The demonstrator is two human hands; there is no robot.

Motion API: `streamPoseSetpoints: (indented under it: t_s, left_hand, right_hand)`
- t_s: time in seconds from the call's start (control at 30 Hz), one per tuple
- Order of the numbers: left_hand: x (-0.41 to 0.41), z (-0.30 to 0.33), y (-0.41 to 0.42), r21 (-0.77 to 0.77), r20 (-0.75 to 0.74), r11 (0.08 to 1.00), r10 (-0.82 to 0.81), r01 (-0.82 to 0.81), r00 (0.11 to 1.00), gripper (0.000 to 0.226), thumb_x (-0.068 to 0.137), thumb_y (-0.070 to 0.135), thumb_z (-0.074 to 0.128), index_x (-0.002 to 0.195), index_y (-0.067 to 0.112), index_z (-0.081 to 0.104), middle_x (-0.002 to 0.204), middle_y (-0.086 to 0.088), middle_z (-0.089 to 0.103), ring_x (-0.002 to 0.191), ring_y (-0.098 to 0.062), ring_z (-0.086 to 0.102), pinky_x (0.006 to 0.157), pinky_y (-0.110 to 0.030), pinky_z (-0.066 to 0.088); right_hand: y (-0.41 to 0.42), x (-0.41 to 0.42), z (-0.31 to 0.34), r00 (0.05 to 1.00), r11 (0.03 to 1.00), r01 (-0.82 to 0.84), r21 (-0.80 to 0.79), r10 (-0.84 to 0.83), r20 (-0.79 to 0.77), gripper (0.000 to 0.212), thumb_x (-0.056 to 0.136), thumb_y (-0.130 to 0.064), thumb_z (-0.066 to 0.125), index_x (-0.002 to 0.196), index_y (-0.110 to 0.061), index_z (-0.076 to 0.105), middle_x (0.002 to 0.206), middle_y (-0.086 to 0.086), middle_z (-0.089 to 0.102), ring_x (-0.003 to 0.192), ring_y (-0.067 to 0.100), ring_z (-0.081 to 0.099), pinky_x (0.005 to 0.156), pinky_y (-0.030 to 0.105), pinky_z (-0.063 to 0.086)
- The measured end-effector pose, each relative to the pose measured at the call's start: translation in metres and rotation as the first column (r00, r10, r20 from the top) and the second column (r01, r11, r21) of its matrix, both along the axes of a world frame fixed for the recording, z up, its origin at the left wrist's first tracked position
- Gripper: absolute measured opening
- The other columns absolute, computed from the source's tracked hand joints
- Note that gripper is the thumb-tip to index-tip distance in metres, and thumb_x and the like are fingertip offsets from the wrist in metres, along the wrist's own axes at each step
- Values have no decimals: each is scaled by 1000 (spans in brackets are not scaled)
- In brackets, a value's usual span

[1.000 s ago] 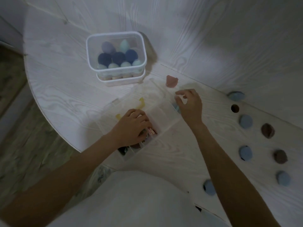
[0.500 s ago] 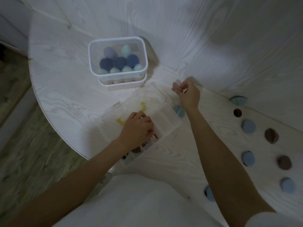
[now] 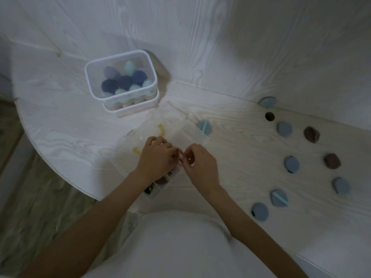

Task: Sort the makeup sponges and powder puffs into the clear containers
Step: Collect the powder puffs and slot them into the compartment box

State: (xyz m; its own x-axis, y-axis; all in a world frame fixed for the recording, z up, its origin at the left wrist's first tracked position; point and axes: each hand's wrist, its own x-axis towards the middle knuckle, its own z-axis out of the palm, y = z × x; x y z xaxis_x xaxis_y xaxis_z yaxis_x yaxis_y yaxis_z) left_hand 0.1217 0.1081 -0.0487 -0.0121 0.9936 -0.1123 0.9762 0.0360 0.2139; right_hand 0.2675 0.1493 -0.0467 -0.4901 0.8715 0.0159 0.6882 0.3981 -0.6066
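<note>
**Sorting in progress: puffs still loose on table, both hands at the divided case**

The white table (image 3: 60, 125) carries all items. At its far side stands the deep clear tub (image 3: 120, 77), stacked on a second like tub and holding egg-shaped makeup sponges (image 3: 124, 82) in dark blue, lilac and pale green. Nearer the person lies the flat divided case (image 3: 176, 135), lid open, with yellow clasps (image 3: 161, 130); its near compartments hold dark and pinkish items, too dim to identify.

Loose powder puffs lie well apart across the right of the table: blue puffs (image 3: 292, 164) and brown puffs (image 3: 332, 161), plus one blue puff (image 3: 203, 127) resting against the far corner of the case.

The left hand (image 3: 155, 159) rests curled over the middle compartments. The right hand (image 3: 200, 165) is pinched just beside it, fingertips (image 3: 183, 155) apparently nipping a small pale pink piece; what it is cannot be told at this resolution.

Handling judgement: the puffs look flat, soft and very light. They should compress without harm; take them by the rim, or by the ribbon strap where it shows. The sponges appear springy and would likely roll if set down loose. The case is thin plastic and may slide, so steady it.
</note>
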Motion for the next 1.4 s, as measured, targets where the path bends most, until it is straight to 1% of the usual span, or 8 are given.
streamPoseSetpoints:
  t_s: [0.17, 0.33, 0.57, 0.7, 0.9, 1.03, 1.2, 1.4]
  left_hand:
    - [-3, -1, -15, 69, 37, 998, -11, 8, 999, 25, 77, 32, 50, 75, 22, 72, 79, 6, 72, 82, -22, 64, 82, -34, 34]
    - [-2, -5, -22, 121, 58, 993, 2, -9, 998, 25, 81, 31, 50, 77, 22, 74, 85, 6, 72, 84, -22, 63, 83, -35, 38]
    - [-4, -7, -23, 160, 67, 987, -3, -8, 998, 25, 83, 31, 51, 80, 24, 74, 85, 7, 72, 84, -20, 63, 88, -36, 37]
    - [-5, -7, -23, 156, 62, 988, -4, -6, 998, 29, 83, 32, 48, 80, 22, 75, 85, 5, 72, 83, -22, 63, 86, -37, 37]
    - [-7, -11, -23, 142, 39, 990, -8, 2, 999, 28, 84, 31, 48, 80, 21, 74, 86, 5, 72, 86, -21, 62, 89, -38, 37]
    - [-7, -13, -25, 188, 62, 982, -10, -1, 998, 26, 84, 30, 48, 82, 23, 73, 87, 6, 72, 86, -21, 62, 90, -38, 37]
    - [-7, -16, -24, 206, 43, 979, -10, 1, 999, 27, 84, 31, 48, 82, 23, 74, 87, 6, 72, 86, -20, 62, 94, -42, 37]
    - [-7, -18, -22, 229, 68, 973, -10, -6, 998, 27, 84, 32, 48, 82, 24, 74, 87, 8, 71, 88, -19, 62, 95, -42, 35]
  right_hand:
    - [2, -14, -15, 981, 966, -107, 236, 64, 183, 16, 76, -18, 68, 69, -15, 54, 62, 2, 54, 64, 23, 50, 51, 32, 39]
    - [7, -7, -15, 955, 881, -211, 424, 92, 283, 21, 81, -25, 56, 63, -16, 59, 69, 3, 57, 67, 24, 48, 56, 32, 33]
    - [12, -19, -14, 960, 876, -207, 437, 96, 262, 32, 82, -19, 49, 51, -13, 56, 69, 5, 53, 66, 24, 48, 60, 32, 28]
    - [14, -12, -13, 961, 864, -234, 446, 137, 239, 15, 83, -19, 58, 69, -15, 60, 81, 5, 58, 72, 23, 49, 62, 32, 35]
    - [16, -15, -13, 934, 868, -306, 391, 196, 297, 28, 85, -26, 52, 63, -21, 69, 96, 2, 64, 78, 23, 53, 65, 28, 28]
    - [17, -12, -9, 928, 856, -334, 393, 227, 295, 22, 86, -22, 48, 77, -20, 68, 100, 6, 62, 80, 24, 53, 65, 31, 34]
    - [27, -24, -11, 886, 867, -396, 301, 276, 372, 22, 73, -20, 59, 52, -18, 65, 99, 8, 67, 80, 30, 58, 64, 35, 42]
    - [33, -28, -14, 841, 879, -436, 194, 322, 434, 15, 64, -21, 62, 51, -20, 71, 101, 8, 70, 88, 34, 62, 69, 36, 48]
